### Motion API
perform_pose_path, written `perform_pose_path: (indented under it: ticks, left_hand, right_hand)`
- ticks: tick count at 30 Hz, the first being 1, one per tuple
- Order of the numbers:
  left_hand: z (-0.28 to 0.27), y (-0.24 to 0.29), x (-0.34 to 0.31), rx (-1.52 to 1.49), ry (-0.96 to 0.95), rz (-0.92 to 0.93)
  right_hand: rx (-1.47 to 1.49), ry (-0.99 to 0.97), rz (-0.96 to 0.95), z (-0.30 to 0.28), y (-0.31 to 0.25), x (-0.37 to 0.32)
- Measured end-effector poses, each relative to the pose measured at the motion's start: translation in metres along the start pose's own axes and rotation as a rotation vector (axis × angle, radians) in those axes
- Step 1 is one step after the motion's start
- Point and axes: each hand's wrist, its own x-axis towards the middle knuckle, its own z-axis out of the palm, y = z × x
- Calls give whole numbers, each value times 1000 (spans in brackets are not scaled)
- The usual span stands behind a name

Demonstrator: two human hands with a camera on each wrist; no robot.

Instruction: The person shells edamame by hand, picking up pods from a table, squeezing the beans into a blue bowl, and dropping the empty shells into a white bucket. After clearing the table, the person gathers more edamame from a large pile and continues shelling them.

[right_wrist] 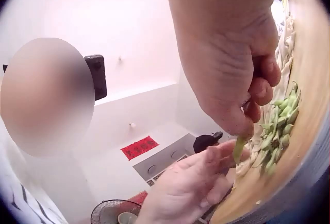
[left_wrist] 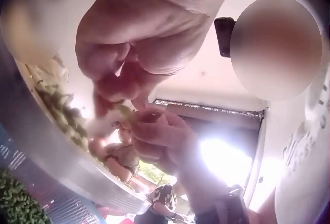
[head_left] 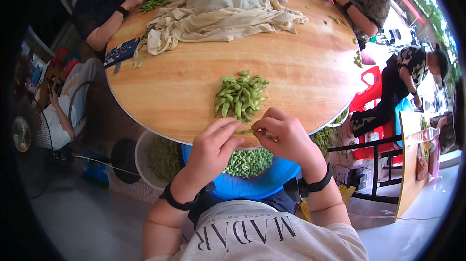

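Between the thumb and fingers of my right hand is a green soybean pod, its free end pointing toward the other hand. My left hand is beside that end, fingers fairly straight and thumb apart from them, right at the pod's tip. Just beyond both hands lies a heap of plump green pods on the wooden table. Below the table edge, between my forearms, a blue basket holds many shelled green beans.
A pale cloth drapes over a mound at the table's middle. A dark booklet lies at its left edge. A white tub stands left of the basket. Other people sit around the table; a fan is at far left.
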Motion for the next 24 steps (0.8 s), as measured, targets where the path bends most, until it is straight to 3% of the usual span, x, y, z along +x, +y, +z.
perform_pose_path:
  ticks: [2,5,8,11,14,17,24]
  left_hand:
    - [6,-1,3,-104,-236,-186]
    - [13,5,-1,-340,-270,-412]
    - [17,16,-16,-438,-140,-525]
    - [21,22,-31,-269,-105,-472]
    - [29,25,-36,-118,-62,-191]
    - [35,26,-42,-64,-37,-84]
    - [33,38,-48,41,-23,-59]
  right_hand:
    - [-4,-21,-54,-4,-5,-7]
    - [84,-24,-39,-6,-4,-20]
    - [603,52,268,-5,2,-42]
    - [1038,-67,540,13,6,-60]
    - [1038,-89,503,29,-1,-65]
    - [1050,-85,486,31,-6,-67]
    - [1028,-29,487,36,-13,-70]
